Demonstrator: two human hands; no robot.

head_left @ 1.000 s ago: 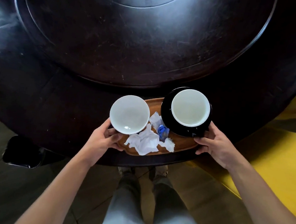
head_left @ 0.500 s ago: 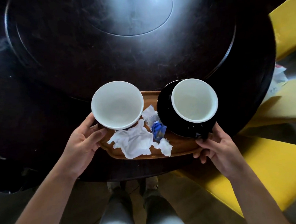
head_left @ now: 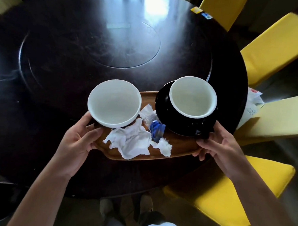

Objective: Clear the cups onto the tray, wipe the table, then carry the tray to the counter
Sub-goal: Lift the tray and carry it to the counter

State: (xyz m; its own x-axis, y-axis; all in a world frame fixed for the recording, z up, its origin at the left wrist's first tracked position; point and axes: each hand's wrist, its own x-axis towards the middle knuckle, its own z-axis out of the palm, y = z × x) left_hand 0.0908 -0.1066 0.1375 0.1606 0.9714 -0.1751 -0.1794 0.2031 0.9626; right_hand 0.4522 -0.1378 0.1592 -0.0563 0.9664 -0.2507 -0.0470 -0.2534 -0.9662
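Wooden tray [head_left: 177, 148] sits in your grip at both ends: your left hand [head_left: 77, 141] has its fingers curled under the left edge with the thumb pressed on top, and your right hand [head_left: 220, 146] clasps the right edge the same way. Against a second ago, the tray has risen off the table [head_left: 60, 53] and more of the tabletop and the chairs has come into sight, so you appear to have straightened up with the load. I judge the clearing and wiping done and the carry to the counter just starting.

On the tray the white cup [head_left: 114, 103] stands at the left, overhanging the rim next to your left thumb. The black cup [head_left: 193, 97], white inside, stands on its black saucer [head_left: 164, 108] at the right, just above your right fingers. Between them lie crumpled tissue [head_left: 132, 141] and a blue wrapper [head_left: 156, 130]. Keep it level; the light cups could slide.

The dark round table shows a gleaming inset turntable [head_left: 114, 40] and some small cards [head_left: 202, 12] at its far edge. Yellow chairs [head_left: 280, 44] ring the right side, one carrying papers [head_left: 253, 100]. No counter is visible.
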